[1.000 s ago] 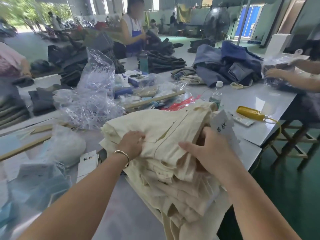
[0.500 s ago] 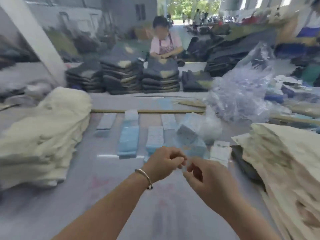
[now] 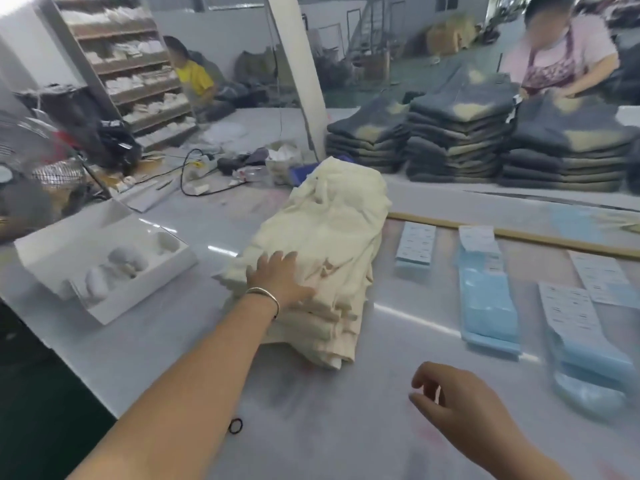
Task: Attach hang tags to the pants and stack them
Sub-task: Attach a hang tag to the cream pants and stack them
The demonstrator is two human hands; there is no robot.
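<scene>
1. Pants first: the cream pants stack (image 3: 325, 258) sits mid-table, long axis running from near the person away toward the far edge, folded ends facing the camera.
2. Left hand (image 3: 278, 280) lies flat on the stack's near-left top, fingers spread and straight, pressing rather than gripping anything.
3. Right hand (image 3: 460, 403) hovers over bare table (image 3: 346, 427) well right of and nearer than the stack, fingers loosely curled, holding nothing I can make out.
4. Hang tags (image 3: 415, 242) lie in rows with blue packs (image 3: 488, 303) off to the stack's right, so the right hand is way closer to them.
5. My guess: left peels the top pair off, right goes for a tag.
</scene>
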